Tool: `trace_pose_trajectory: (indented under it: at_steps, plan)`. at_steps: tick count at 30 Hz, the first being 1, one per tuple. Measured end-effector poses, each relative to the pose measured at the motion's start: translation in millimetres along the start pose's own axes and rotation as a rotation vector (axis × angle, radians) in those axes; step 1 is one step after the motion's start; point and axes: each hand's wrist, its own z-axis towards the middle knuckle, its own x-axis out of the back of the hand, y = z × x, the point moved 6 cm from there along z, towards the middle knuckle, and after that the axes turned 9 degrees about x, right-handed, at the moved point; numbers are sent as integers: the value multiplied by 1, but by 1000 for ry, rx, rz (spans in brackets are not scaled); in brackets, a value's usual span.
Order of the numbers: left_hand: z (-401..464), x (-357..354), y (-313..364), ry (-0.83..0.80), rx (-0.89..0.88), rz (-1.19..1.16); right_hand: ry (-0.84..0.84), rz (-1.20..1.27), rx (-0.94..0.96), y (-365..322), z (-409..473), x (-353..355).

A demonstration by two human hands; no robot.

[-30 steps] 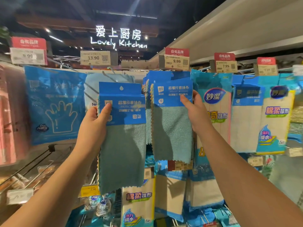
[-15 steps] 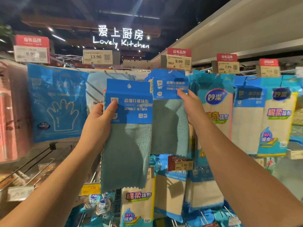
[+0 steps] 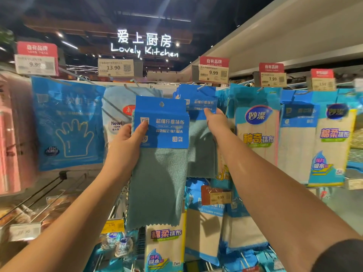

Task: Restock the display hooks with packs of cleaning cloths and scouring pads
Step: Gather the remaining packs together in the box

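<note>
Left hand [image 3: 125, 146] pinches cloth pack [image 3: 160, 154] by its stiff card header; cloth below judged light, limp. Right hand [image 3: 215, 122] pinches hung packs [image 3: 200, 107].

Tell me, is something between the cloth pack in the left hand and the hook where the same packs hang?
Nothing visible blocks it. The cloth pack in the left hand sits left of and below the hook; the right hand holds the hanging packs.

My left hand [image 3: 125, 148] brings its teal microfibre cloth pack w/ blue card header [image 3: 160, 154] closer to centre, now overlapping the hanging teal cloth packs [image 3: 200, 134]. My right hand [image 3: 216, 122] pushes those further back on the hook.
</note>
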Motion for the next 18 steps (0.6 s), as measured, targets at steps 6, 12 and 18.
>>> trace_pose_trajectory:
  at_steps: [6,12,18]
  plan:
    - [5,-6,-7,-41,37,-16,-15,-235,74,-8,-38,6]
    - [4,-23,-6,-96,74,-83,-153,295,122,-8,-124,6]
    - [10,-60,-4,-175,79,-73,-190,435,128,4,-121,-2]
